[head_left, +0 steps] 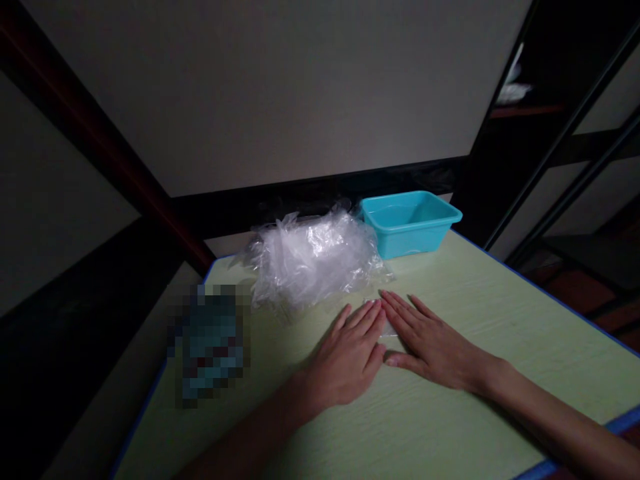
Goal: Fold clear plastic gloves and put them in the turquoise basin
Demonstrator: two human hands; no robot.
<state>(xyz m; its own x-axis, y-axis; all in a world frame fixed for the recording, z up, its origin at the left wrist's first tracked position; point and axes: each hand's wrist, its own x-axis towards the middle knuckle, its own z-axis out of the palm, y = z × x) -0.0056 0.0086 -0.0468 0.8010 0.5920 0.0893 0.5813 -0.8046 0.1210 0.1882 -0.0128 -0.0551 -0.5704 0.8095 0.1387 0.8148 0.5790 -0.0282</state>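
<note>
Clear plastic pc (389,329), small, flat on pale-green tbl (520,320), partly under fingers of L hand (350,360) & R hand (433,343). Both palm-down, spread flat, fingers straight, tips meeting over pc; can't tell what's beneath palms. Just beyond, crinkled clear plastic heap (317,257), w/ turquoise tub (410,240) just beside, to R, nr far edge. Pixelated item (213,340) nr L edge, can't ID. Behind tbl, pale wall panel (280,93) w/ dark band.

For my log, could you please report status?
Left hand, right hand: palms down. Small, clear plastic piece: partly under both. Crumpled clear plastic heap: beyond, not blocking.
</note>
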